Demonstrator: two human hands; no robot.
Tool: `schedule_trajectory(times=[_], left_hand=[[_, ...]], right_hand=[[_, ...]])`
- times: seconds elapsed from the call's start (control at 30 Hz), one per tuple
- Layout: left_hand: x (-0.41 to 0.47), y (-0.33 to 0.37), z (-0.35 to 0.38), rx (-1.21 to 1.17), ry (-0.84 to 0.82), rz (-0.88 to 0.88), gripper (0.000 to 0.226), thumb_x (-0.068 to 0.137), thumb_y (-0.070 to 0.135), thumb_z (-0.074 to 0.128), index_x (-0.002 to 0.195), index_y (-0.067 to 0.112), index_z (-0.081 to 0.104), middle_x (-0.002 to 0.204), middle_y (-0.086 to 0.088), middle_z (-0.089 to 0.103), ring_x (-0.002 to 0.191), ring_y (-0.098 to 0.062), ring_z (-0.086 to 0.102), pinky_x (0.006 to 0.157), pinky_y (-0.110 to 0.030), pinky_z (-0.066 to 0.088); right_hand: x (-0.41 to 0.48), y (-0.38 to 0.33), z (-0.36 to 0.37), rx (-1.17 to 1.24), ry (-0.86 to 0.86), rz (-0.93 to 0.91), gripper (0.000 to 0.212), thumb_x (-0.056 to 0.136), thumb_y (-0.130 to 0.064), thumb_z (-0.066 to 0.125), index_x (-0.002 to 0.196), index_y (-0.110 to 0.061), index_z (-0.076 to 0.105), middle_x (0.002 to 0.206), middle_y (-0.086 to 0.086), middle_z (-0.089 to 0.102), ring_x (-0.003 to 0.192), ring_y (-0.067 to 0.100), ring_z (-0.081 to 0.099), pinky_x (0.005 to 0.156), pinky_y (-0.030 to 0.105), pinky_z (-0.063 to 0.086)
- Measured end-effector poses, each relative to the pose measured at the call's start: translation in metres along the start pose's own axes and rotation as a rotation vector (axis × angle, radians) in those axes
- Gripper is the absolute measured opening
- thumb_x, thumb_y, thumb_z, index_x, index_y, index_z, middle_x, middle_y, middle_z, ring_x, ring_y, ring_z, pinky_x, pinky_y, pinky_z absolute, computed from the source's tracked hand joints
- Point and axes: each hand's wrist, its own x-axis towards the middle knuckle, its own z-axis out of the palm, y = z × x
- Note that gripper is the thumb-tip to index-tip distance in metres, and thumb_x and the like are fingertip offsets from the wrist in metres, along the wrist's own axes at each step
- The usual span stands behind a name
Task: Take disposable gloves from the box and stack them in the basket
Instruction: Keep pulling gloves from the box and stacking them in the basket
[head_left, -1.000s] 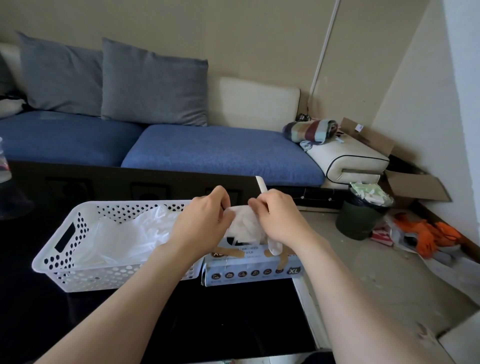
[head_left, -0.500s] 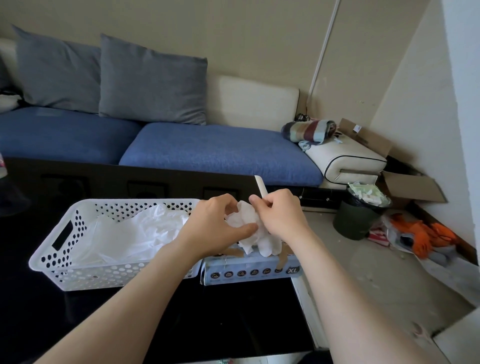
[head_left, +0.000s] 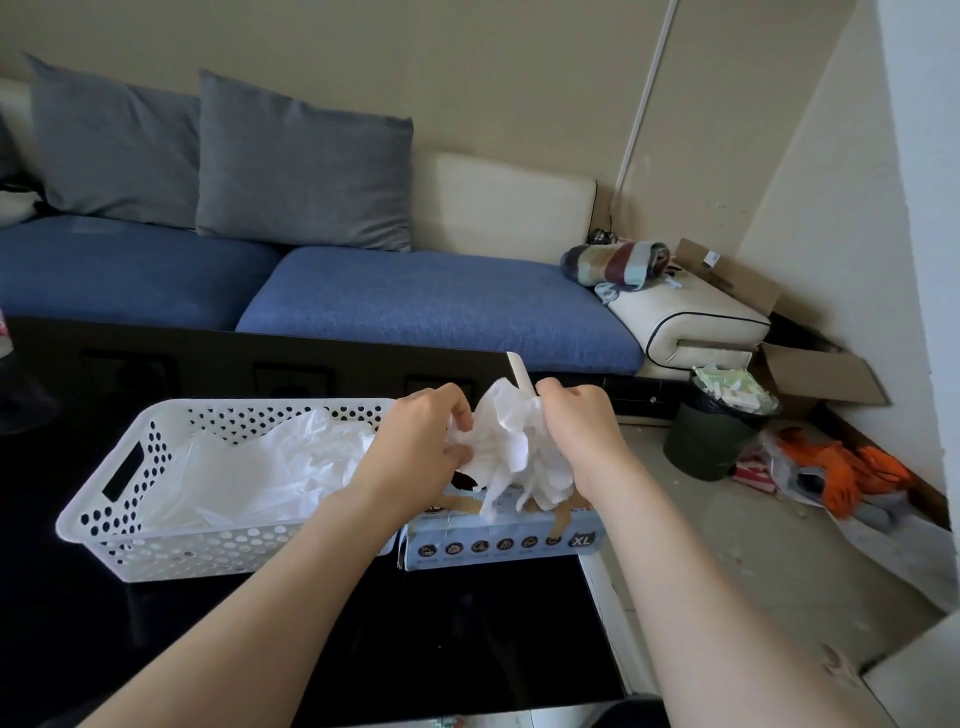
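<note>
Black surface (head_left: 311, 649): both hands, left (head_left: 415, 447) and right (head_left: 582, 436), pinch a limp, featherlight glove (head_left: 511, 447) (slippery; hold the cuff).

You've got a glossy black tabletop (head_left: 467, 634), white-trimmed down its right side. Sitting straight on it: a white perforated basket (head_left: 208, 551) on the left and a pale blue glove box (head_left: 498, 545) marked XL just beside it, near the tabletop's right edge.
</note>
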Motion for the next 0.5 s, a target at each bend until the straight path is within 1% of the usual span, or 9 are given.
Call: schedule_trajectory(times=[0.07,0.13,0.2,0.27,0.33,0.37,0.43,0.47,0.5], left_hand=[[0.0,-0.003,0.003,0.051,-0.003,0.041,0.03,0.087,0.005,0.076,0.096,0.023,0.056,0.099,0.006,0.059,0.085,-0.015,0.058,0.065,-0.021,0.045],[0.0,-0.006,0.005,0.104,-0.014,0.073,0.027,0.088,-0.002,0.07,0.096,0.022,0.06,0.101,0.006,0.058,0.086,-0.014,0.059,0.066,-0.018,0.046],[0.0,-0.006,0.005,0.131,-0.025,0.091,0.023,0.09,-0.002,0.063,0.098,0.02,0.067,0.103,0.005,0.058,0.086,-0.017,0.06,0.071,-0.028,0.053],[-0.002,-0.003,0.005,0.19,-0.031,0.097,0.023,0.091,0.005,0.058,0.103,0.021,0.07,0.113,0.006,0.059,0.097,-0.019,0.058,0.085,-0.037,0.054],[-0.004,0.001,0.005,0.252,-0.006,0.087,0.021,0.093,0.013,0.053,0.104,0.022,0.069,0.12,0.008,0.057,0.105,-0.019,0.052,0.093,-0.037,0.048],[-0.005,0.003,0.005,0.244,0.026,0.08,0.021,0.095,0.016,0.05,0.105,0.023,0.067,0.119,0.008,0.058,0.105,-0.018,0.05,0.094,-0.037,0.047],[-0.004,0.005,0.003,0.173,0.085,0.101,0.015,0.1,0.025,0.048,0.108,0.025,0.061,0.111,0.008,0.059,0.099,-0.017,0.052,0.089,-0.039,0.049],[-0.004,0.005,0.002,0.132,0.075,0.137,0.012,0.102,0.032,0.049,0.107,0.028,0.059,0.107,0.009,0.059,0.097,-0.015,0.054,0.087,-0.038,0.05],[-0.004,0.005,0.001,0.106,0.02,0.179,0.013,0.103,0.04,0.051,0.106,0.03,0.059,0.105,0.011,0.058,0.097,-0.013,0.054,0.086,-0.036,0.05]], right_hand=[[-0.001,-0.001,-0.002,0.088,0.002,0.054,0.031,0.103,-0.035,0.053,0.081,-0.013,0.049,0.072,0.003,0.044,0.068,0.02,0.043,0.063,0.033,0.033],[-0.001,-0.001,-0.004,0.157,-0.01,0.091,0.027,0.1,-0.039,0.057,0.091,-0.013,0.055,0.08,0.008,0.049,0.075,0.023,0.047,0.065,0.034,0.036],[-0.001,0.0,-0.005,0.18,-0.03,0.092,0.03,0.096,-0.047,0.062,0.094,-0.017,0.058,0.083,0.008,0.051,0.078,0.024,0.05,0.068,0.034,0.038],[-0.002,0.001,-0.004,0.173,-0.027,0.054,0.035,0.097,-0.049,0.065,0.087,-0.017,0.054,0.077,0.008,0.047,0.072,0.022,0.047,0.065,0.033,0.037],[-0.002,0.001,-0.003,0.181,0.011,-0.022,0.044,0.1,-0.043,0.066,0.075,-0.016,0.043,0.063,-0.001,0.036,0.06,0.013,0.037,0.06,0.031,0.032],[-0.001,0.002,-0.002,0.193,0.04,-0.07,0.046,0.1,-0.041,0.066,0.071,-0.017,0.039,0.057,-0.005,0.032,0.054,0.01,0.033,0.058,0.03,0.032],[0.0,0.001,-0.001,0.198,0.104,-0.159,0.045,0.1,-0.036,0.066,0.071,-0.016,0.039,0.055,-0.009,0.033,0.047,0.005,0.031,0.056,0.028,0.033],[0.0,0.0,-0.001,0.191,0.128,-0.197,0.043,0.1,-0.035,0.066,0.072,-0.015,0.04,0.057,-0.009,0.036,0.047,0.005,0.032,0.057,0.028,0.034],[0.0,0.0,0.0,0.185,0.147,-0.227,0.041,0.1,-0.034,0.065,0.072,-0.015,0.041,0.06,-0.008,0.038,0.049,0.005,0.034,0.058,0.029,0.035]])
